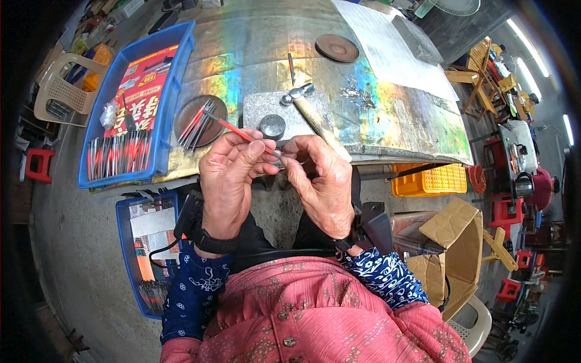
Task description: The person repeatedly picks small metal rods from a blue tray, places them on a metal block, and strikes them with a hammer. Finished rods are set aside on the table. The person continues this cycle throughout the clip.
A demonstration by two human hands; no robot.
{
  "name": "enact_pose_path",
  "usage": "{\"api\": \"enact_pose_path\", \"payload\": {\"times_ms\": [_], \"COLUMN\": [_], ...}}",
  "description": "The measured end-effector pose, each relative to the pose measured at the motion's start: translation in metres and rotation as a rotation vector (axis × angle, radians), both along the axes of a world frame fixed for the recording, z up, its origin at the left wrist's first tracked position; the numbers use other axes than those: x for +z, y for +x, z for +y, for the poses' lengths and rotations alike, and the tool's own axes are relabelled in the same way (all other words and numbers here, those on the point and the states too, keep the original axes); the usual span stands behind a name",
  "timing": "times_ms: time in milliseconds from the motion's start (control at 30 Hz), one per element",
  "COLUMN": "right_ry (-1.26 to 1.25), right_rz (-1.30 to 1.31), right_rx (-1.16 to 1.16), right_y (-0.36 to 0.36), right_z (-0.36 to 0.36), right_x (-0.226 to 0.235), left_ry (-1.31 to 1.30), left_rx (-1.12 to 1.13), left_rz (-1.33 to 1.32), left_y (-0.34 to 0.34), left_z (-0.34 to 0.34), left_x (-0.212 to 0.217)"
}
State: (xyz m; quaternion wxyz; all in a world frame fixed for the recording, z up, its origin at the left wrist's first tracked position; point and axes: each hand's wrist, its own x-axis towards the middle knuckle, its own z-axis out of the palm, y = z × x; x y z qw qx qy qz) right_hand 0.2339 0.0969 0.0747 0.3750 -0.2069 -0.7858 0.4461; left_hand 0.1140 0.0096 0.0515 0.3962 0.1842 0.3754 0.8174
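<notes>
My left hand [233, 181] pinches a slim red-and-black stick-like tool [237, 129], which slants from far left down toward my right fingers. My right hand [324, 187] is closed in a pinch at the tool's near end; what lies between its fingertips is too small to make out. Just beyond my hands, a hammer [313, 117] with a pale handle lies across a grey metal block [257, 103]. A round black piece [272, 126] sits on that block. To the left, several similar red-and-black tools [195, 126] rest on a round brown dish [219, 109].
A long blue tray [92, 136] with upright rows of such tools stands at the table's left. Small metal pins [358, 92] lie scattered at right, near another brown dish [336, 48] and a white sheet [393, 54]. Below are a second blue tray [128, 266] and a cardboard box [457, 233].
</notes>
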Motion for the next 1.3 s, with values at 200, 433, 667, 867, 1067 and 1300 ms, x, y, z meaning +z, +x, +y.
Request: {"api": "enact_pose_path", "payload": {"times_ms": [200,433,667,867,1067,1300], "right_ry": [0.24,0.225,0.245,0.306,0.477,0.668], "right_rz": [-0.041,-0.066,-0.069,-0.105,-0.125,-0.279], "right_rx": [-0.005,0.013,-0.063,-0.055,-0.108,-0.252], "right_y": [0.006,0.004,-0.003,-0.006,0.004,0.019], "right_z": [0.003,0.002,0.003,0.009,0.027,0.048], "right_x": [-0.007,-0.008,-0.015,-0.014,-0.004,-0.004], "left_ry": [0.029,-0.017,-0.065,-0.05,-0.078,-0.139], "left_rx": [-0.018,0.013,0.037,0.018,0.056,0.148], "left_rz": [-0.071,-0.01,0.005,-0.003,0.163,0.468], "left_y": [0.001,0.004,0.003,-0.003,-0.024,-0.033], "left_z": [-0.003,-0.001,0.005,0.009,0.019,0.035], "left_x": [-0.005,-0.005,-0.006,-0.007,-0.008,-0.008]}}
